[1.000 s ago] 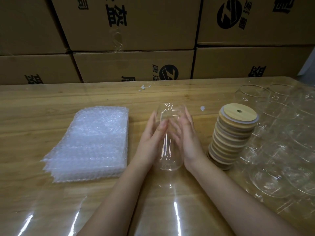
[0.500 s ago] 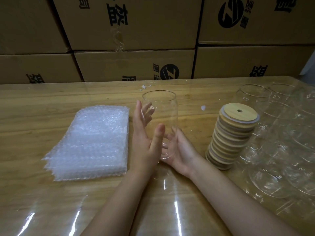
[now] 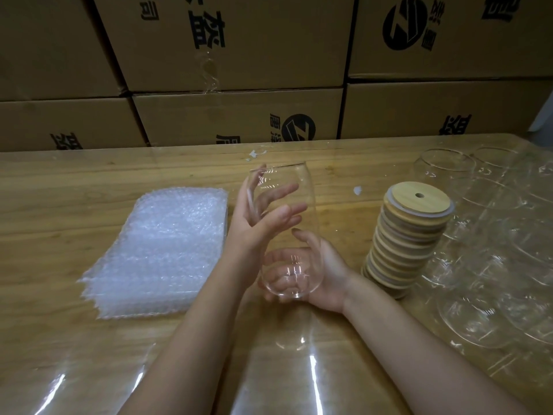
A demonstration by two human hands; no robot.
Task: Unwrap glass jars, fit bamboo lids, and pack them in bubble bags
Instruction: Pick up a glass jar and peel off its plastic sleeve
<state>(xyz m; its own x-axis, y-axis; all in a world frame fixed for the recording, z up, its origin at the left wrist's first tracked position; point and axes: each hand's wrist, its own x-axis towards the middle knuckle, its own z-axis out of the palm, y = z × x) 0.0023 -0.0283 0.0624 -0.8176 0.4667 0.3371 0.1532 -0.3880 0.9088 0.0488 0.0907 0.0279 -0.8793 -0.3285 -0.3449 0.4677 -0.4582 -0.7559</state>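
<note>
**Holding one clear jar up over the table**

Big brown cardboard boxes (image 3: 239,55) with black print are piled like a wall at the back. In front of them is a long wooden table (image 3: 89,175), shiny with light spots near the person.

On the left part of the table lies a flat pile of bubble bags (image 3: 161,250), one on top of another. On the right part sit more jars (image 3: 493,265), close together with crinkly clear wrap over them. They are see-through, so it is hard to count them. Two open rims show at the far end.

Just left of those jars is a tall pile of round bamboo lids (image 3: 410,235). The pile leans a bit, and the top lid has a small hole in it.

Between the bags and the lids, the person holds one glass jar (image 3: 305,187) up off the table, open end up and tipped a little away.

The right hand (image 3: 326,274) is under the bottom of the jar. Its fingers curl round the base, and its thumb presses on the side. The left hand (image 3: 251,232) is by the jar's left side, with its fingers straight and spread apart, lying against the glass.

Two small white scraps (image 3: 357,190) lie on the wood farther back.
</note>
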